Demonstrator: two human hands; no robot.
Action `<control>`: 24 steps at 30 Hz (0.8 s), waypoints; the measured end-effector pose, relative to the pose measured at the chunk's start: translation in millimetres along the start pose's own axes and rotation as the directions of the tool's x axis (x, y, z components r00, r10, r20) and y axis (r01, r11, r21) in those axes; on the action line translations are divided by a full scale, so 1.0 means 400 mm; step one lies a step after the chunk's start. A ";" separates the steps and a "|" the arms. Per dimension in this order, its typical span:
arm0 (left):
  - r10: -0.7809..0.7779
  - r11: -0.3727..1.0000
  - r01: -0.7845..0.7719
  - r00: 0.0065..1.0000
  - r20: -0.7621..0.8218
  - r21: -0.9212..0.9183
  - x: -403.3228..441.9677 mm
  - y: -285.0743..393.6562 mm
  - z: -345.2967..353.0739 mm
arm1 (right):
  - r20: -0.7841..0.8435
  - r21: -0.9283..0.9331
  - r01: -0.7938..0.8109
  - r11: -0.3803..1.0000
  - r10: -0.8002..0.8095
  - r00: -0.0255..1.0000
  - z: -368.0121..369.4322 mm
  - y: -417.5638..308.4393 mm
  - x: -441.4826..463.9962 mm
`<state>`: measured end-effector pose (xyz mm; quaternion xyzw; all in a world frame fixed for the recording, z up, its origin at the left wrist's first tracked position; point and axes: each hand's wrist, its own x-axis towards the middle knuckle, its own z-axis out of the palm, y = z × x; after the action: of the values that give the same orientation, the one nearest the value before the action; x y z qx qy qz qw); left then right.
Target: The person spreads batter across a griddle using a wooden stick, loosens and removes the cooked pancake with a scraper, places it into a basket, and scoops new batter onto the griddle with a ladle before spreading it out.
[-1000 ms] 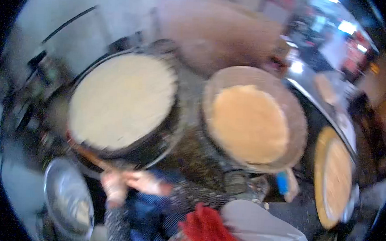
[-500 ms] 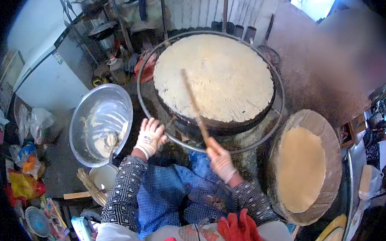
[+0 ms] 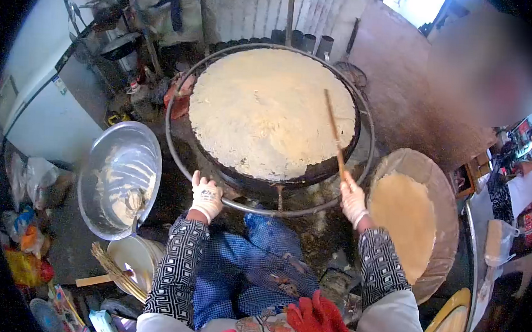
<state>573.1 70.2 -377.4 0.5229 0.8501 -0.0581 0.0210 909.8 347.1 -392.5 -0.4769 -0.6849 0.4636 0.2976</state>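
Observation:
A round griddle (image 3: pixel 323 175) is covered by a wide, pale layer of batter (image 3: pixel 269 105), with a dark bare gap at the front right edge. Around it runs a metal ring (image 3: pixel 287 214). My gloved left hand (image 3: pixel 206 197) is on the front left of this ring, fingers bent over it. My gloved right hand (image 3: pixel 353 199) is closed round the lower end of a thin wooden stick (image 3: pixel 335 130). The stick slants up and left over the right part of the batter; whether its far end touches the batter I cannot tell.
A metal basin (image 3: pixel 121 151) with batter residue and a ladle (image 3: pixel 134 203) stands left, above a bucket (image 3: pixel 151 250) and straw brush (image 3: pixel 110 266). A lined basket (image 3: pixel 441 231) holding a flat tan sheet (image 3: pixel 402 223) stands right. Another person (image 3: pixel 491 70) is at upper right.
My right hand has moved right with the stick, which now stands over the batter's right side. The ring's front spoke has shifted right, so the ring has turned. My left hand stays at the ring.

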 end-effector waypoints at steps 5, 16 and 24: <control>0.114 0.993 -0.112 0.992 0.061 -0.028 -0.010 0.078 0.005 | 0.430 0.254 -0.348 0.903 0.217 0.877 -0.012 -0.214 -0.273; 0.052 0.979 -0.095 0.972 0.228 0.182 0.010 -0.040 -0.059 | 0.457 0.288 -0.201 0.936 0.051 0.888 0.196 -0.263 -0.195; 0.144 0.960 -0.128 0.989 0.044 -0.249 -0.096 0.312 -0.006 | 0.733 0.468 -0.547 0.694 0.042 0.679 0.338 -0.327 -0.294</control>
<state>701.7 92.2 -380.9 0.5715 0.8117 0.0330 0.1159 788.9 175.4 -321.3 -0.2516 -0.4419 0.8562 0.0913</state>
